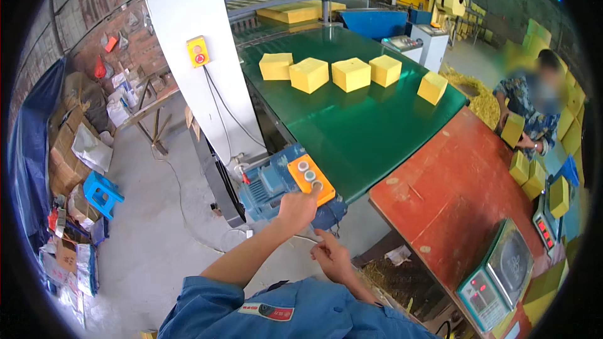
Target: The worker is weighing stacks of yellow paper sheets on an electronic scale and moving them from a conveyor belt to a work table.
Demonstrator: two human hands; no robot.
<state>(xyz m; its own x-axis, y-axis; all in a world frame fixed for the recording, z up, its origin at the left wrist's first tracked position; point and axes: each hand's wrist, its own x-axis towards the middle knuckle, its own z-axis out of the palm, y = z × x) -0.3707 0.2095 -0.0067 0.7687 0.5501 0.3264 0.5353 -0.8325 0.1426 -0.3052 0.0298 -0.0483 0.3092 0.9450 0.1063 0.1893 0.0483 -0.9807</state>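
Note:
My left hand (299,209) reaches forward with its index finger stretched out onto the lowest button of an orange push-button control box (300,164). That fingertip covers part of the button, and the hand holds nothing. The box sits over a blue electric motor (267,182) beside the green conveyor belt (342,150). Lower and to the right, my right hand (333,257) hangs in the air, loosely bent with index finger and thumb apart and nothing in it. Several yellow foam blocks (352,74) stand in a loose row across the belt, beyond both hands.
A red-brown wooden table (433,188) adjoins the belt, with a digital scale (496,282) at its near right. Another person (531,110) holds a yellow block (512,129) at the right. A white post (204,100) carries a red-buttoned switch box (197,52). A blue stool (102,193) stands left.

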